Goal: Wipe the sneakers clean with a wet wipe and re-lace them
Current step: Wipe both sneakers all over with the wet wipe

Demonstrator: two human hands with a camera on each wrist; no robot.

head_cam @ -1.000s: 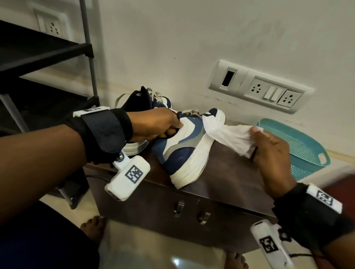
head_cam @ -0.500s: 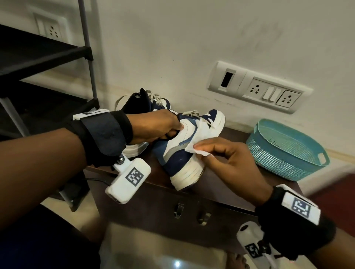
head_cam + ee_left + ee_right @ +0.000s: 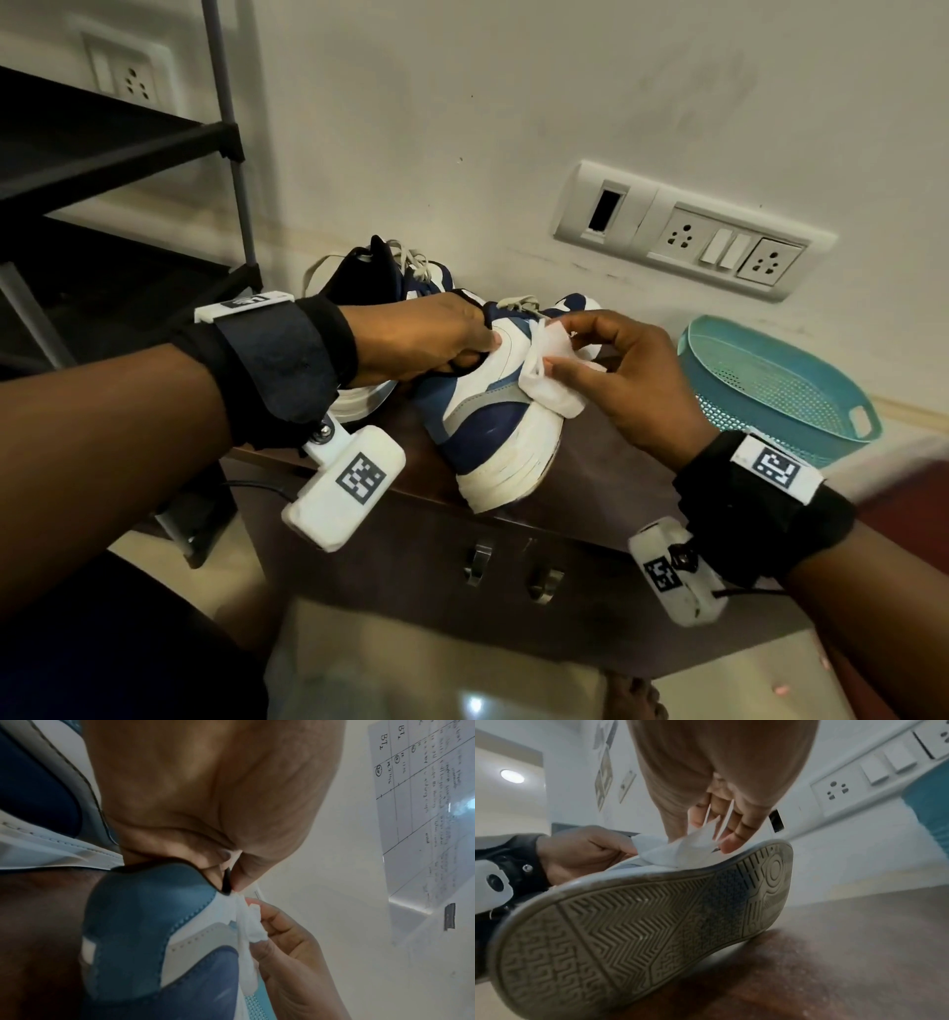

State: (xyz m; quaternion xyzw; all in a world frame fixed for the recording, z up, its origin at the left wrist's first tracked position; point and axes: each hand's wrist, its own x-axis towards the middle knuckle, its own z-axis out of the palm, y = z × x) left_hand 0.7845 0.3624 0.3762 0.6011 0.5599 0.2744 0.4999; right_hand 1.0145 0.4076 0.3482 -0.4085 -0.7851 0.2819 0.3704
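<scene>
Teal basket [image 3: 770, 390] sits on the brown cabinet top [image 3: 606, 478] against the wall, right of the shoes; nothing visible inside it from the head view. Near sneaker [image 3: 493, 426] is tipped on its side on the cabinet top, sole [image 3: 634, 923] facing the right wrist camera. Left hand [image 3: 426, 339] has its fingers curled over the collar, gripping it. Right hand [image 3: 631, 380] pinches the wet wipe [image 3: 552, 375] between thumb and fingertips, wipe pressed against the white side panel above the midsole. Second sneaker [image 3: 380, 277] stands behind, near the wall, laces loose. Black shelf rack [image 3: 118, 154] at left.
</scene>
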